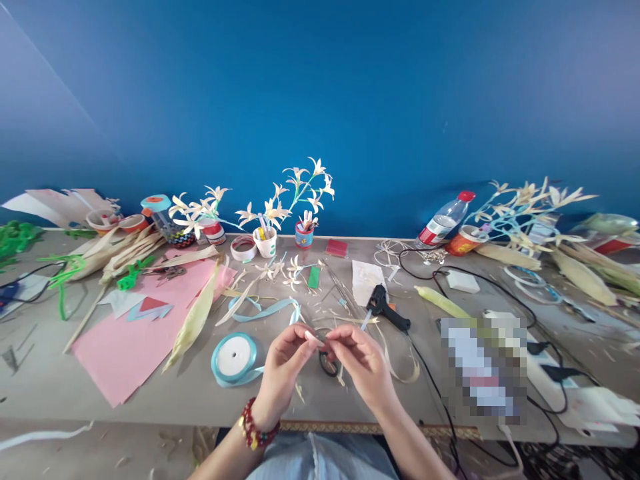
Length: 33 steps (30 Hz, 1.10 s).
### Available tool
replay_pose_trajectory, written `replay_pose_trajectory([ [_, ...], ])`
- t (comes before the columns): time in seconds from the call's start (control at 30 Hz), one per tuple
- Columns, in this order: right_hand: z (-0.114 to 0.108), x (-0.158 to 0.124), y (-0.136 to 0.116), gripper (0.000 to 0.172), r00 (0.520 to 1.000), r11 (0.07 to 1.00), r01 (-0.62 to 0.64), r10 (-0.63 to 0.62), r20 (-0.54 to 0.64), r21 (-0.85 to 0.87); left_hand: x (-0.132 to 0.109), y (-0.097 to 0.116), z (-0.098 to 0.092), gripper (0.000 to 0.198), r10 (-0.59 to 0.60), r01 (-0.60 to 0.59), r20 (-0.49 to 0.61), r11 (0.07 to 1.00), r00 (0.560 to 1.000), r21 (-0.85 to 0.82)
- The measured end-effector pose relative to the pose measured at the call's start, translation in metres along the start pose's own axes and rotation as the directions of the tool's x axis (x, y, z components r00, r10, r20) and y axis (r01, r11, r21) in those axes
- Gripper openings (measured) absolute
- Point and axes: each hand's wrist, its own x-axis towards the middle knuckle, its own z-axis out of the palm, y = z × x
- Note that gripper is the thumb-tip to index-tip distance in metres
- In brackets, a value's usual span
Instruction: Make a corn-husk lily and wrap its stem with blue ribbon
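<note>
Near the table's front edge, my left hand (287,363) and my right hand (361,363) meet, both with thumb and fingers pinched. A small pale piece (314,339) shows at the left fingertips; its far end is hidden between the hands. What the right fingertips hold is too small to tell. Black-handled scissors (329,364) lie on the table just below the fingers. Left of my left hand is a roll of light blue ribbon (234,359), its loose end trailing toward the wrist. A black glue gun (389,308) rests beyond my right hand.
Pale husk flowers stand in a white cup (265,243) and an orange cup (466,240) along the blue wall. Pink paper (140,333) and corn husks (193,323) lie left. A bottle (445,220), cables and a power strip (540,380) are at the right.
</note>
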Motion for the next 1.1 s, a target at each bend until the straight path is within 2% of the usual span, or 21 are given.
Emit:
replay_pose_trajectory([
  [0.07, -0.004, -0.001, 0.004, 0.019, 0.999, 0.991, 0.030, -0.027, 0.029, -0.130, 0.001, 0.002, -0.003, 0.013, -0.011, 0.011, -0.023, 1.000, 1.000, 0.015],
  [0.13, -0.009, -0.002, 0.012, 0.018, 0.997, 0.932, 0.068, -0.050, 0.060, -0.357, 0.001, 0.003, -0.007, 0.013, -0.014, 0.015, -0.039, 1.000, 0.999, 0.022],
  [0.2, -0.013, -0.005, 0.021, 0.016, 0.993, 0.793, 0.106, -0.056, 0.101, -0.599, 0.003, 0.002, -0.011, 0.014, -0.011, 0.012, -0.050, 1.000, 0.999, 0.014],
  [0.27, -0.016, -0.009, 0.030, 0.016, 0.989, 0.634, 0.130, -0.031, 0.143, -0.762, 0.005, 0.000, -0.015, 0.014, -0.014, 0.014, -0.063, 1.000, 0.998, 0.002],
  [0.37, -0.016, -0.011, 0.034, 0.017, 0.985, 0.487, 0.122, 0.046, 0.165, -0.865, 0.007, -0.003, -0.017, 0.013, -0.034, 0.033, -0.065, 0.999, 0.997, -0.018],
  [0.5, -0.014, -0.007, 0.032, 0.011, 0.980, 0.399, 0.093, 0.126, 0.155, -0.912, 0.008, -0.002, -0.016, 0.014, -0.039, 0.038, -0.040, 0.999, 0.998, -0.026],
  [0.57, -0.015, -0.003, 0.031, 0.007, 0.979, 0.404, 0.071, 0.147, 0.141, -0.912, 0.008, 0.000, -0.016, 0.015, -0.035, 0.034, -0.040, 0.999, 0.999, -0.018],
  [0.63, -0.020, 0.000, 0.031, 0.005, 0.979, 0.447, 0.042, 0.161, 0.127, -0.894, 0.008, 0.001, -0.017, 0.016, -0.039, 0.039, -0.054, 0.999, 0.998, -0.009],
  [0.87, -0.052, -0.001, 0.025, 0.008, 0.976, 0.720, 0.001, 0.151, 0.158, -0.694, 0.011, 0.004, -0.022, 0.018, -0.044, 0.045, -0.098, 0.999, 0.994, 0.010],
  [1.0, -0.064, -0.002, 0.026, 0.011, 0.986, 0.756, -0.039, 0.134, 0.096, -0.653, 0.014, 0.003, -0.020, 0.019, -0.050, 0.049, -0.085, 0.999, 0.995, -0.018],
  [1.1, -0.063, -0.002, 0.027, 0.015, 0.992, 0.793, -0.028, 0.098, 0.083, -0.608, 0.015, 0.003, -0.017, 0.018, -0.065, 0.062, -0.091, 0.997, 0.994, -0.036],
])
